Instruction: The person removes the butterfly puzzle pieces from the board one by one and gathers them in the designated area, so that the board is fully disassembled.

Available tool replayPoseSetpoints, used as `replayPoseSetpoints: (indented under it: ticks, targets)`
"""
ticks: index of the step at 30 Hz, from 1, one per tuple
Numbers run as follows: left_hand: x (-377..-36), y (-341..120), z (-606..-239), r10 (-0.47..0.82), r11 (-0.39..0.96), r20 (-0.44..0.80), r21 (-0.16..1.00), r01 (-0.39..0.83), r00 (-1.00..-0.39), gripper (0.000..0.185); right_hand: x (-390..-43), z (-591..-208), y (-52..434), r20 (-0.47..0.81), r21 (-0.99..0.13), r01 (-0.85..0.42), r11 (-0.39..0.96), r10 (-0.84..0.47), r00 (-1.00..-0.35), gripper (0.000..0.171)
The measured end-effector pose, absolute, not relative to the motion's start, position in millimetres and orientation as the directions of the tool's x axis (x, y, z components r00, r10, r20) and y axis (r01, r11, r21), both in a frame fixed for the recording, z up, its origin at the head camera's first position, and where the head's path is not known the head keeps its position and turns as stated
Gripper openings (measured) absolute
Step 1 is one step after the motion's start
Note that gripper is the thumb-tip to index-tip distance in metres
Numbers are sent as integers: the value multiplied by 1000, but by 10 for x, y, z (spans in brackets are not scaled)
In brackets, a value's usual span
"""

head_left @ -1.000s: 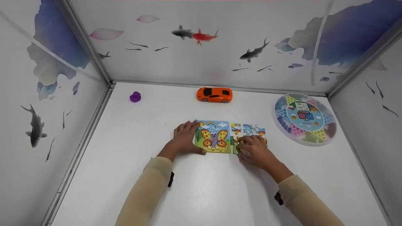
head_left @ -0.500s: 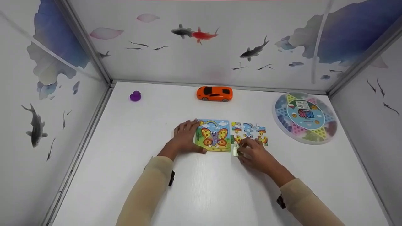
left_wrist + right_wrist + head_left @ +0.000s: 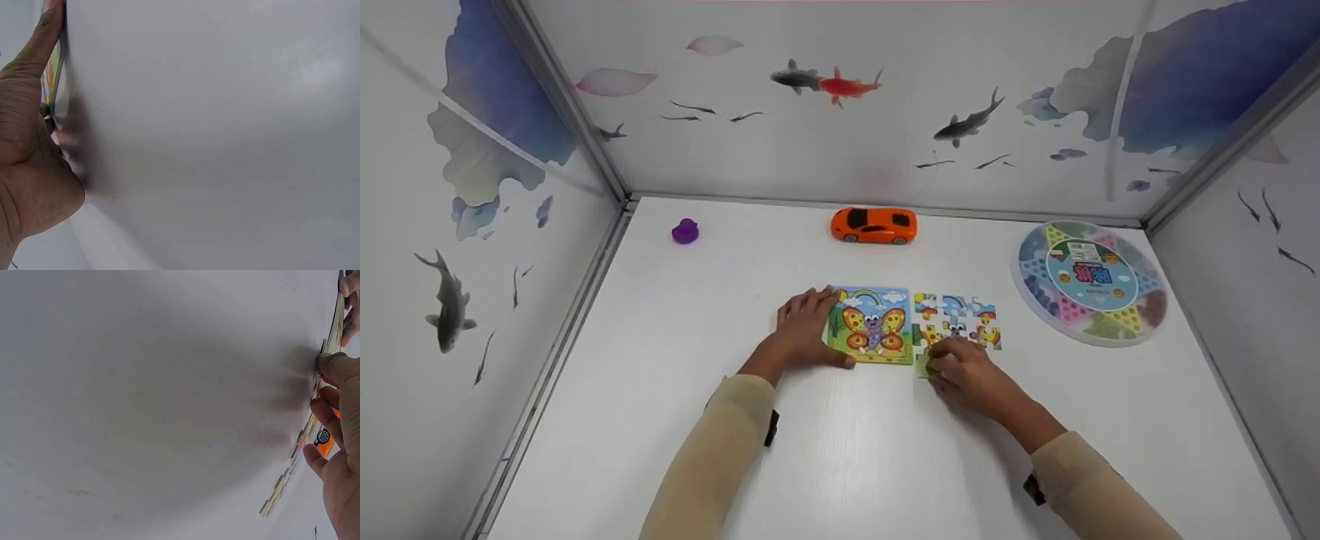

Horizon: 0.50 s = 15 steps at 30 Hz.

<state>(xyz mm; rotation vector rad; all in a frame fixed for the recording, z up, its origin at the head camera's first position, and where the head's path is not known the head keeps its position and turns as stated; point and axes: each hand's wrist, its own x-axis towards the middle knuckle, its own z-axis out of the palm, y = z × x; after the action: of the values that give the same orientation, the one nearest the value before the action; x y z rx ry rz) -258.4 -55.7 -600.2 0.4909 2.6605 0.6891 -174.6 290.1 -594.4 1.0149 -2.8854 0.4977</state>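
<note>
A square butterfly puzzle board lies flat on the white table in the head view. My left hand holds it from its left side, the thumb at the lower edge and the fingers by the upper left corner. To its right lie several puzzle pieces with small gaps between them. With thumb and fingers my right hand pinches a green puzzle piece at the lower left of these pieces, covering part of it. In the right wrist view the row of pieces shows edge-on beside the fingers.
An orange toy car stands at the back of the table. A purple rubber duck sits at the back left, and a round Chinese checkers box at the right. Printed wall panels enclose the back and sides.
The right hand tilted the green piece up and slid it slightly toward me, away from the other pieces; now it looks flatter. The left hand and the board have stayed in place.
</note>
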Motion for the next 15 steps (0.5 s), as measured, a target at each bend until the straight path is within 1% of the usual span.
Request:
replayPoseSetpoints:
  ticks: [6, 12, 15]
  targets:
    - [-2585, -561, -6006, 410, 818, -246, 525, 236, -878, 131, -1747, -5965, 2909, 152, -298, -625, 721, -611, -777, 19]
    - [-2599, -562, -6033, 415, 819, -241, 518, 245, -877, 132, -1754, -5966, 2917, 143, -347, -611, 712, -604, -784, 20]
    - [-2599, -565, -6019, 418, 815, -239, 525, 246, -876, 131, -1759, -5950, 2906, 142, -342, -611, 714, -604, -785, 19]
